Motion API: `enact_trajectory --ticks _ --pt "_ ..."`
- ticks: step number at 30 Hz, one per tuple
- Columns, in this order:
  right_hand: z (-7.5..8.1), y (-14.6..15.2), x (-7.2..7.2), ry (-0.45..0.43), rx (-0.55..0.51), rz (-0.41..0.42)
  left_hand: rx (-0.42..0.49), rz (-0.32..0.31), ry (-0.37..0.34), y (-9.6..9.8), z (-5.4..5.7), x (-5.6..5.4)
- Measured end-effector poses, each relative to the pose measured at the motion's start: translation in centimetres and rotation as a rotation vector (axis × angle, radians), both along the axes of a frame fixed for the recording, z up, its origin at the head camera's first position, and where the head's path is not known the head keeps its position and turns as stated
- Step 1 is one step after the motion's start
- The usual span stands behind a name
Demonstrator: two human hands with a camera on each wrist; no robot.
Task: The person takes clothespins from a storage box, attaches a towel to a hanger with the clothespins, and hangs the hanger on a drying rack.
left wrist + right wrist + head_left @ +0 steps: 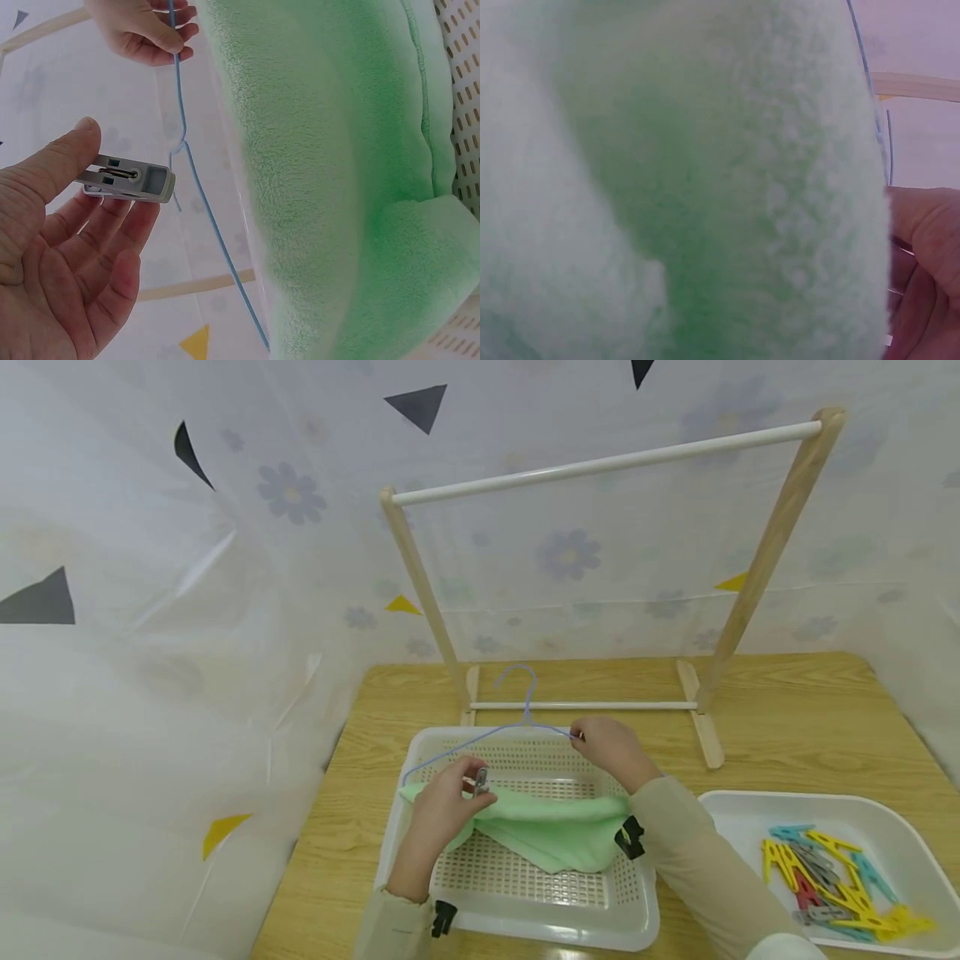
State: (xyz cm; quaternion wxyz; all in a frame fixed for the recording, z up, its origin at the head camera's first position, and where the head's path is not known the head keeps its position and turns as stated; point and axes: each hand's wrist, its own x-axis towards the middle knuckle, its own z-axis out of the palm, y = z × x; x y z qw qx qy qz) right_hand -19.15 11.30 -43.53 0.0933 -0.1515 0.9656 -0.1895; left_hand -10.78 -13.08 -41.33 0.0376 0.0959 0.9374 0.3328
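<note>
A grey clothespin [127, 178] is pinched between the thumb and fingers of my left hand [447, 806], above the left part of the green towel [551, 810]. My right hand [611, 750] grips the right arm of a blue wire hanger [468, 743], whose hook points up and away. The fuzzy towel hangs folded over the hanger's lower part, its loose end drooping into the white basket [517, 931]. In the right wrist view the towel [705, 187] fills most of the picture and hides part of the right hand [930, 255].
Behind the basket stands a wooden rack with a white top bar [607, 464] and a lower bar [585, 705]. At the right, a white tray [731, 810] holds several yellow, blue, grey and red clothespins [825, 877]. Patterned plastic sheeting surrounds the wooden table [795, 735].
</note>
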Motion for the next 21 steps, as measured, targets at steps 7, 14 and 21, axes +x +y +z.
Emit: enact_trajectory --ticks 7,14,21 --pt "0.5 0.1 0.4 0.036 0.001 -0.007 0.002 0.003 -0.004 -0.1 0.0 0.0" --pt "1.0 0.3 0.6 0.051 -0.014 -0.011 0.014 0.005 0.003 -0.2 0.1 0.2" --pt "1.5 0.4 1.1 0.089 -0.047 -0.009 0.028 -0.007 0.0 -0.3 0.0 0.3"
